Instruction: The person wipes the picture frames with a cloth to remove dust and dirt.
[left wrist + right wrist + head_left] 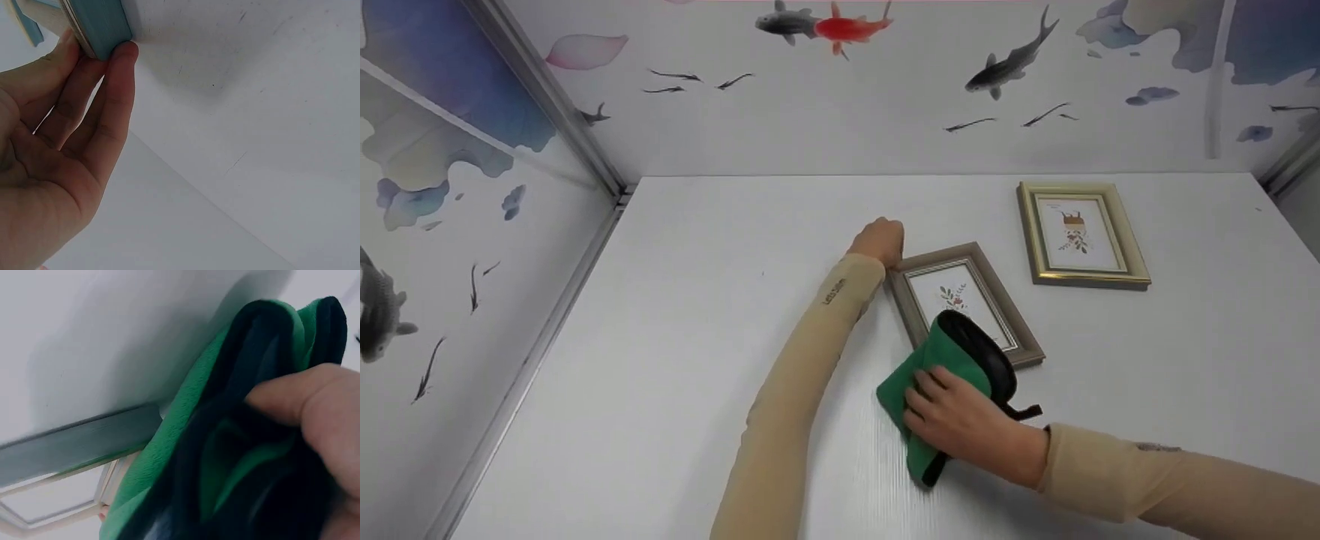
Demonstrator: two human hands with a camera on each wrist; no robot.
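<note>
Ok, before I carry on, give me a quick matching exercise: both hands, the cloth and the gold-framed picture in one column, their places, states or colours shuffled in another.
Things:
1. Left hand
2. Right hand
3. Cloth
4. Gold-framed picture

Descriptions:
A. Green and black
B. Pinching a corner of the grey-brown framed picture
C. Lying apart from both hands
D. Gripping the cloth

Right pairs: 1-B, 2-D, 3-A, 4-C
</note>
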